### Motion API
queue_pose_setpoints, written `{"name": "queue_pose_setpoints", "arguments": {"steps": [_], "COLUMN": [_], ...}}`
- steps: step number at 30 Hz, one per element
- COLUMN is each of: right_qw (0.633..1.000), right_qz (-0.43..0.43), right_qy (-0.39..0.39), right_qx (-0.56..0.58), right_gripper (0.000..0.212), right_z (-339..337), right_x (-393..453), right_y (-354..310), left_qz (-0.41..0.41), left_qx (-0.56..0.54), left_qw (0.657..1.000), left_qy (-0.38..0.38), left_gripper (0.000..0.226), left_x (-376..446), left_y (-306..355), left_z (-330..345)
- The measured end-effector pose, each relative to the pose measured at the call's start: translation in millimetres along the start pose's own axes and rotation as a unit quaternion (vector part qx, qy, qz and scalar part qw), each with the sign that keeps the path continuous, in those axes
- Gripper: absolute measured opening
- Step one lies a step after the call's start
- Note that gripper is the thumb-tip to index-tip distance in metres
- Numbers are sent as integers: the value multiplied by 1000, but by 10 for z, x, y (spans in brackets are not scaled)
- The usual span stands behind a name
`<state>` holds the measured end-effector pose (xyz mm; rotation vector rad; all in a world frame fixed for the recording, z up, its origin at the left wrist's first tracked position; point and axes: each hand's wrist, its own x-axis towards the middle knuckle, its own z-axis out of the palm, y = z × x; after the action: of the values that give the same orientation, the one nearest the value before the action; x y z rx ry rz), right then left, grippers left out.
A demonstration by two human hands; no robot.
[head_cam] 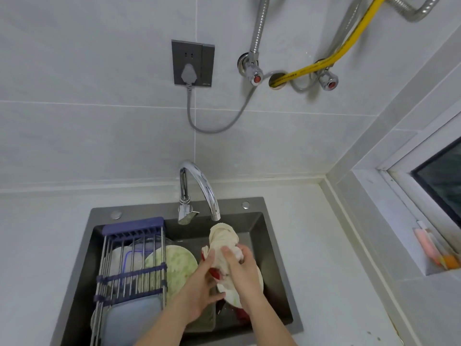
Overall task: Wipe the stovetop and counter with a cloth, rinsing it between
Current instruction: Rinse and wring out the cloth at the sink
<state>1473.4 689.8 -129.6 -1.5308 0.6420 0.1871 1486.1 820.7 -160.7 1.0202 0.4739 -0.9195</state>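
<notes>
While you have the cloth (223, 248) bunched between both hands over the dark sink (274, 258), treat it as what it looks to be: soft, limp, probably wet, and heavier than it would be dry. Your left hand (199, 288) curls round its lower part from the left, and your right hand (243, 268) wraps over it from the right, so each grip is clenched on the cloth itself. The upper end of the bundle rises to just below the spout of the chrome faucet (199, 186); whether water is running I cannot tell. Nothing in the fabric will resist you, so it should fold, twist and wring freely, though a loose corner may sag or drip. I would take hold across the thick middle of the bundle, hands close together, and turn them against each other to wring. Mind what lies below: a pale green plate (174, 268) and other dishes sit in the basin, with a wire rack (132, 270) at the left, and those look breakable. Keep the cloth over the sink until it stops dripping, then carry it to the pale worktop (331, 245).
</notes>
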Motion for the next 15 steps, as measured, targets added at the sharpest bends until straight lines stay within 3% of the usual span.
{"name": "queue_pose_setpoints", "arguments": {"steps": [2, 6, 9, 10, 13, 15], "right_qw": [999, 972, 949, 928, 817, 769], "right_qz": [-26, -124, -165, -196, -277, -323], "right_qy": [-30, -37, -18, 1, 12, -14], "right_qx": [-23, -198, -267, -315, -505, -551], "right_gripper": [23, 25, 27, 38, 89, 110], "right_z": [-6, -195, -432, -526, -635, -649], "right_x": [-127, -236, -289, -293, -270, -242], "right_y": [-40, -16, -50, -70, -162, -257], "left_qz": [28, 73, 78, 75, 82, 87], "left_qx": [-39, 41, 56, 61, 121, 184], "left_qw": [999, 992, 987, 987, 981, 972], "left_qy": [0, 96, 131, 128, 125, 116], "left_gripper": [64, 81, 90, 92, 84, 81], "left_x": [-31, -120, -94, -86, -183, -276], "left_y": [41, 162, 185, 199, 294, 333], "left_z": [76, 156, 68, 48, 120, 270]}}
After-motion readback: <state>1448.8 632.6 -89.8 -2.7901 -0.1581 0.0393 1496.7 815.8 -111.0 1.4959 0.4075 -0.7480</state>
